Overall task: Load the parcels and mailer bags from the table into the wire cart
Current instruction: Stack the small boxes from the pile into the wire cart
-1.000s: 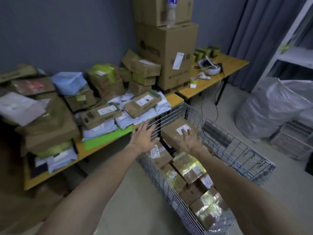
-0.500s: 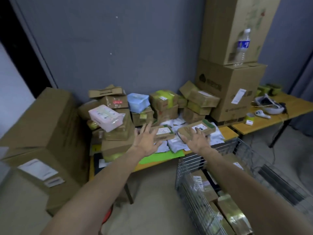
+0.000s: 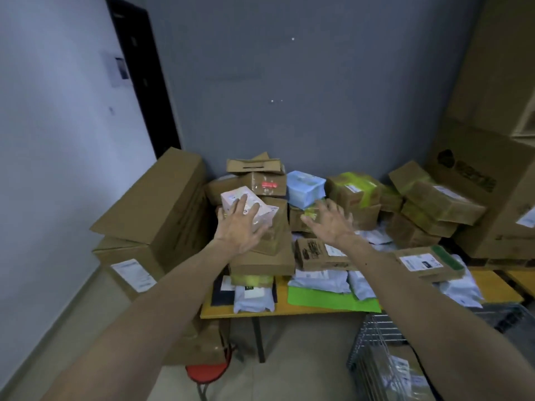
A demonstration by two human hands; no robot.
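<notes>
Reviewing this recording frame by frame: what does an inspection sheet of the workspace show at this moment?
Surface: yellow table, mostly covered.
Job's things: brown parcels piled against the wall, pink parcel, blue parcel, white mailer bags near the front edge; wire cart lower right, parcels inside.
Clutter: green sheet under the bags.
Grippers: left hand open, over the pink parcel; right hand open, blurred, holding nothing.
Cables: nothing seen.
Surroundings: large cartons on the left, red stool, grey wall.
</notes>
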